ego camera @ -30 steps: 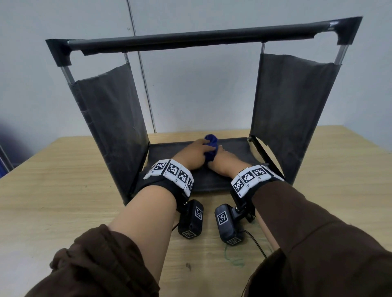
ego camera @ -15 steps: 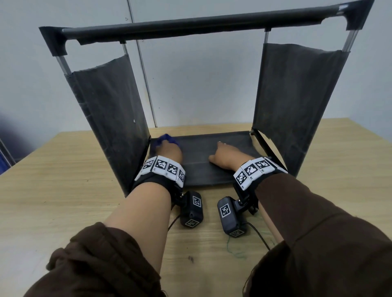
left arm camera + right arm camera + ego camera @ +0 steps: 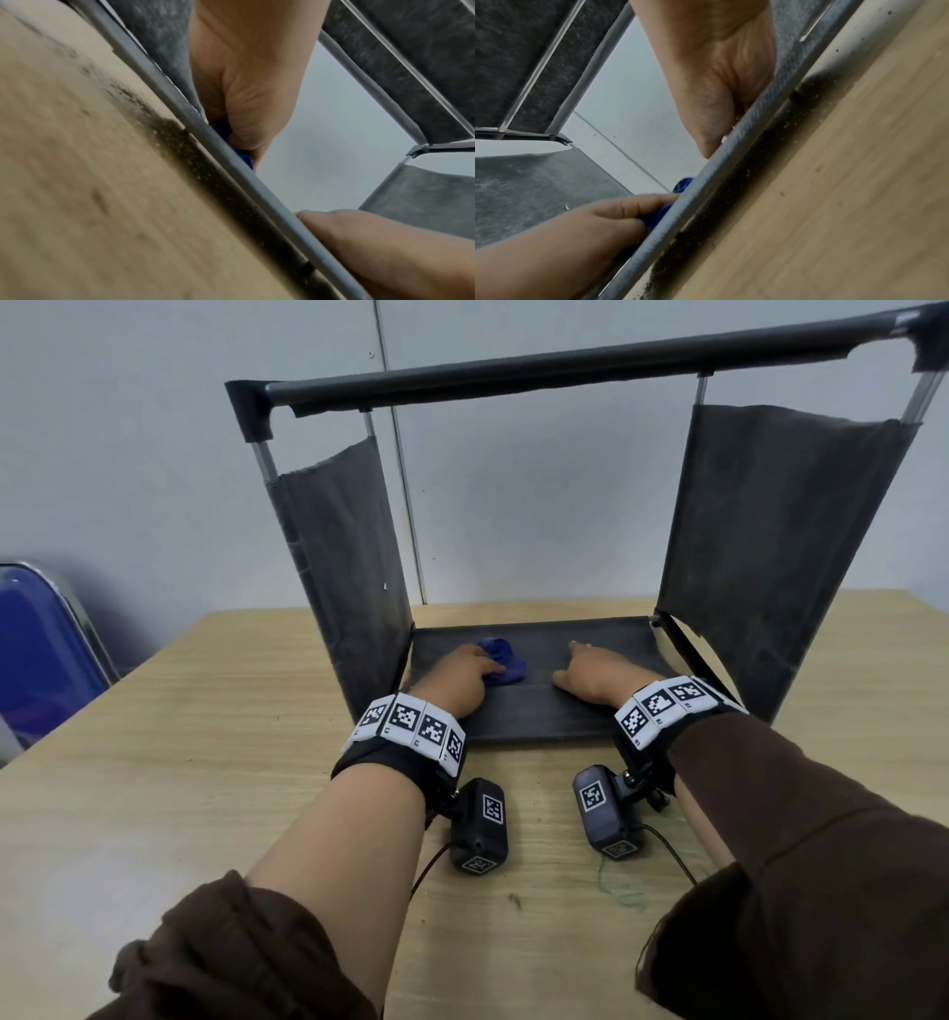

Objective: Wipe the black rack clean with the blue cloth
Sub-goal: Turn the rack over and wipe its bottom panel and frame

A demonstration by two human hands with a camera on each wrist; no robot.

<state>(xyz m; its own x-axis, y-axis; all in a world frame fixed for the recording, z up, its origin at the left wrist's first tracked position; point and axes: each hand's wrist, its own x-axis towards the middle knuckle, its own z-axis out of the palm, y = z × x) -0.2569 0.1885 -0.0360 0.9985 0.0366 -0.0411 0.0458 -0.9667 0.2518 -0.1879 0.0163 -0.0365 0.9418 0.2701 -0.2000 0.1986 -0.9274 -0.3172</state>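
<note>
The black rack [image 3: 565, 711] stands on the table, with a top bar [image 3: 565, 372], two fabric side panels and a low fabric shelf. My left hand [image 3: 485, 666] grips the bunched blue cloth [image 3: 506, 660] and holds it down on the left half of the shelf. The cloth [image 3: 222, 128] peeks out under that palm in the left wrist view, and the right wrist view shows the cloth [image 3: 659, 213] under the left fingers. My right hand [image 3: 583, 662] lies flat on the shelf's middle, a hand's width right of the cloth. The front rail [image 3: 731, 162] hides its fingertips.
The rack sits on a wooden table [image 3: 205, 762] against a pale wall. A blue chair [image 3: 36, 660] stands off the table's left edge. The rack's left side panel [image 3: 349, 567] rises close beside my left hand.
A second ago both hands met on the cloth mid-shelf. My left hand then took it to the shelf's left end and has since slid it back rightward. The right hand stays flat on the shelf.
</note>
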